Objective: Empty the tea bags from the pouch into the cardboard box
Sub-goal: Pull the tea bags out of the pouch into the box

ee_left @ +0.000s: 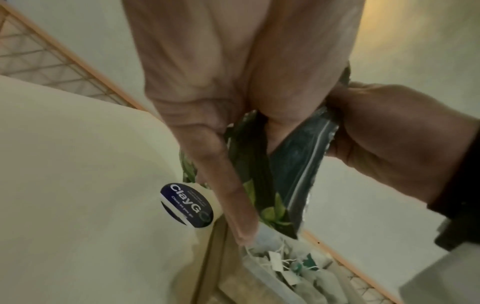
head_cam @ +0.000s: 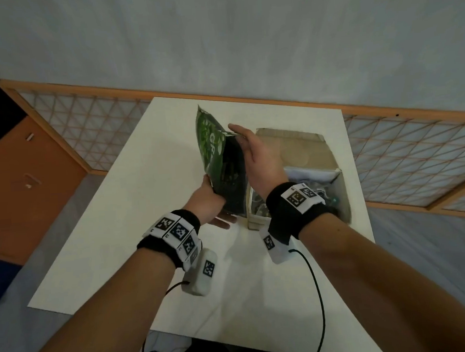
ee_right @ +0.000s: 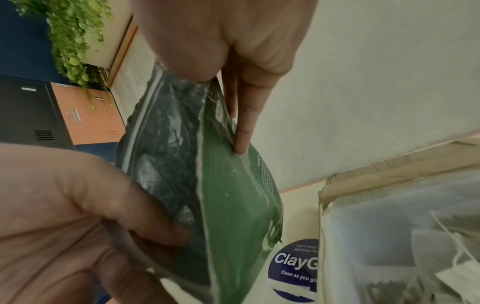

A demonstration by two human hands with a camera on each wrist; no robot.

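Note:
The green pouch (head_cam: 216, 155) is held up off the white table (head_cam: 146, 208), just left of the open cardboard box (head_cam: 305, 147). My left hand (head_cam: 208, 201) grips the pouch's near lower edge. My right hand (head_cam: 257, 152) pinches its right side, thumb inside the opened mouth and fingers straight along the green face (ee_right: 233, 205). The pouch's dark inside and zip strip (ee_left: 311, 164) show. Several tea bags (ee_left: 285, 267) with strings and tags lie in the box on a clear liner (ee_right: 415, 236). My right forearm hides part of the box's near side.
A round blue ClayGo sticker (ee_left: 187, 205) sits on the table beside the box. Wrist-camera cables (head_cam: 319, 293) trail over the table's near edge. An orange cabinet (head_cam: 21, 175) stands at the left, and a lattice partition (head_cam: 415, 151) runs behind the table.

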